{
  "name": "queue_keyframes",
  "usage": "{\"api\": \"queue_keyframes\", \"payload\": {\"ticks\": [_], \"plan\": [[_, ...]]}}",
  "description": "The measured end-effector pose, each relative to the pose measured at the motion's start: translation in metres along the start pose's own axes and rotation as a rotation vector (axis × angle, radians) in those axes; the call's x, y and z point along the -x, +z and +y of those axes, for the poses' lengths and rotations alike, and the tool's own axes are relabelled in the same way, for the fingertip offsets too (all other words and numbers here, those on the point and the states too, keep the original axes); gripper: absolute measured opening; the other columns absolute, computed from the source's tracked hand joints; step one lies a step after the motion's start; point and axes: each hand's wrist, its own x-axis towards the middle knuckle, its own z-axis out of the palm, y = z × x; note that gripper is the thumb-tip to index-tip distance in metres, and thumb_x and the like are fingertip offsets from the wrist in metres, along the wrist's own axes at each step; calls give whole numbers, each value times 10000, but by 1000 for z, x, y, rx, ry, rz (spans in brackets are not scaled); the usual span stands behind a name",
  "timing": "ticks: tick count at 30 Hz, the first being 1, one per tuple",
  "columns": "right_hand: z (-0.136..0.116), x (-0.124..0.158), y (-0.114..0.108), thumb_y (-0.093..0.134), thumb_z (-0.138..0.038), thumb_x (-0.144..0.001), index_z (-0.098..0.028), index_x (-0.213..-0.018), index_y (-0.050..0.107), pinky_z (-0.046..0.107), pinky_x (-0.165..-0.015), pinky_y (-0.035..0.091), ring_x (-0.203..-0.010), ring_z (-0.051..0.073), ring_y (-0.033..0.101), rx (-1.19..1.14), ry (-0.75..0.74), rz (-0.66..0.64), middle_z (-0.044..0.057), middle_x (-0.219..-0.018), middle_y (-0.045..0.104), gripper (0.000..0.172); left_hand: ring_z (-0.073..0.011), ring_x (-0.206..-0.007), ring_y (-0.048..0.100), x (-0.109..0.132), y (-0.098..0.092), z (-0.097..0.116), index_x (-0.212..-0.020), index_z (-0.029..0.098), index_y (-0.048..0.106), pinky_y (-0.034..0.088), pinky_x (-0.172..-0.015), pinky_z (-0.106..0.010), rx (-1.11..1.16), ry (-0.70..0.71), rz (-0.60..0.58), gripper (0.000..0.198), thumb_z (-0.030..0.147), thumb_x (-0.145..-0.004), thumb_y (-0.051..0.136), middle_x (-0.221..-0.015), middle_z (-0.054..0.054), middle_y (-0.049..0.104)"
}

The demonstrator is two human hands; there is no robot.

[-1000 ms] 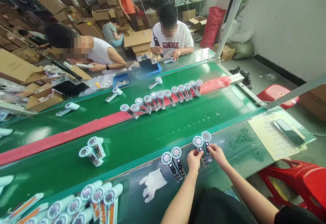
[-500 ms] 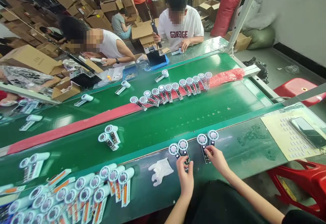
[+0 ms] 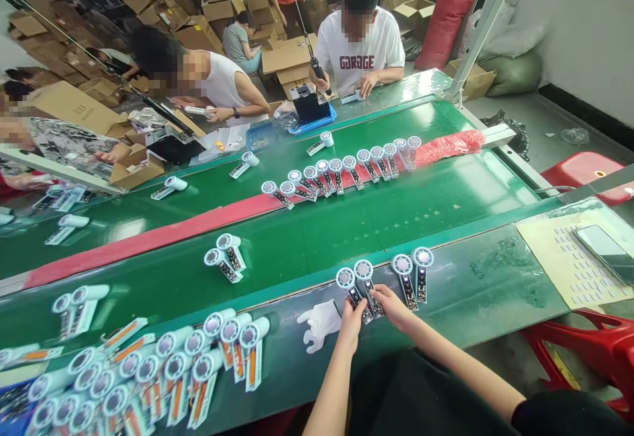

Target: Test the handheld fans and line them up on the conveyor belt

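In the head view, the left hand (image 3: pixel 351 327) and the right hand (image 3: pixel 393 310) sit at the near long edge of a green worktop (image 3: pixel 446 310), over two white round-headed plastic units (image 3: pixel 345 278) whose circuit-board stems (image 3: pixel 359 304) slant toward the person. The left grip appears closed on the lower end of the left stem. The right fingertips (image 3: pixel 377 296) touch the adjacent stem, but whether that grip is closed cannot be told. Two more such units (image 3: pixel 402 264) lie just to the right, near the far edge of the worktop. A white glove (image 3: pixel 321 325) lies left of the hands, and a batch of orange-striped units (image 3: pixel 148 368) is gathered toward the left end. Each unit is judged light and stiff, with a smooth, possibly slippery head and a fragile bare board. Take hold at the head rim or the board edges, clear of the components.
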Motion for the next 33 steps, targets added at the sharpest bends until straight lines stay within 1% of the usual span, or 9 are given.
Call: {"api": "queue_keyframes", "payload": {"ticks": [3,5,8,12,16,21,26,31,33], "plan": [[-7,6,0,614,-543,-733,-224,-962,489,370,-688,525,-707,208,657,-106,77,-72,33,-810,670,412,-149,-739,646,2,-1,4,-995,186,502,530,-682,-289,83,-45,-58,468,396,-687,785,-856,-26,660],[-11,10,-2,633,-539,-739,-233,-1000,488,337,-651,509,-684,190,651,-144,103,-102,32,-844,684,428,-104,-638,591,4,-3,7,-988,197,470,493,-589,-236,128,-49,-84,503,396,-668,803,-770,27,603],[-15,16,-8,607,-553,-784,-240,-1089,508,292,-607,470,-665,170,625,-177,113,-124,27,-852,694,448,-67,-603,536,8,-6,12,-987,204,459,444,-528,-194,192,-46,-115,532,413,-654,818,-771,53,549],[-15,25,-16,544,-540,-823,-214,-1055,590,278,-631,458,-738,178,625,-208,98,-158,51,-919,703,402,-72,-666,566,15,-9,10,-1009,201,472,481,-563,-211,242,-83,-159,532,436,-666,805,-906,19,571],[-10,33,-22,547,-469,-787,-196,-1019,619,266,-633,447,-753,179,611,-229,70,-189,63,-955,700,365,-91,-687,594,24,-9,1,-1055,214,466,531,-629,-257,241,-120,-183,543,364,-668,817,-934,7,583],[-12,46,-28,553,-444,-748,-195,-1049,626,260,-626,435,-731,173,584,-239,33,-208,61,-960,698,397,-60,-621,535,43,-3,-1,-1047,238,453,444,-524,-200,285,-92,-224,534,374,-677,814,-912,36,533],[-33,71,-28,545,-446,-757,-196,-1128,623,263,-637,435,-761,177,574,-253,-10,-287,76,-1052,689,454,-56,-633,493,72,3,16,-1063,256,449,347,-488,-181,331,-4,-259,510,397,-712,792,-920,37,502],[-58,99,-24,639,-409,-765,-222,-1213,592,268,-682,433,-831,185,567,-196,-100,-361,67,-1138,662,488,-94,-712,510,106,10,38,-1054,268,465,364,-527,-206,346,95,-266,373,393,-797,705,-974,8,524],[-62,107,-24,672,-431,-779,-230,-1221,588,268,-688,429,-831,178,559,-146,-155,-390,63,-1142,660,492,-107,-745,515,119,14,44,-1092,285,467,380,-544,-217,341,131,-262,384,376,-800,700,-992,4,527]]}}
